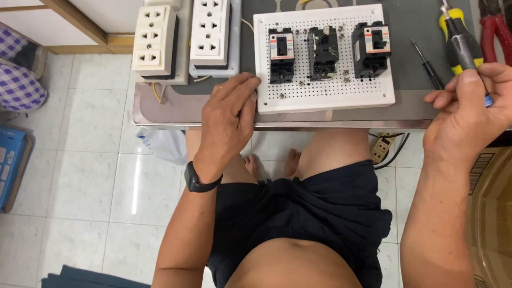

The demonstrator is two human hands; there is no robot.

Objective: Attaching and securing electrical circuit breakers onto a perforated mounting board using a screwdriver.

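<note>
A white perforated board [325, 90] lies on the grey table top [181, 104], carrying three black circuit breakers [322, 52] in a row. My left hand [229, 114] rests flat on the table, fingertips against the board's left edge, holding nothing. A black watch is on that wrist. My right hand [469, 114], at the table's right edge, grips a yellow-and-black handled screwdriver [460, 42] that points away from me. A thin black screwdriver [428, 66] lies on the table between the board and that hand.
Two cream socket strips [156, 40] [212, 33] lie at the table's far left. Red-handled pliers [496, 29] sit at the top right. A power strip [383, 148] and cable lie on the tiled floor, a blue box [10, 165] at left, a cardboard box [488, 213] at right.
</note>
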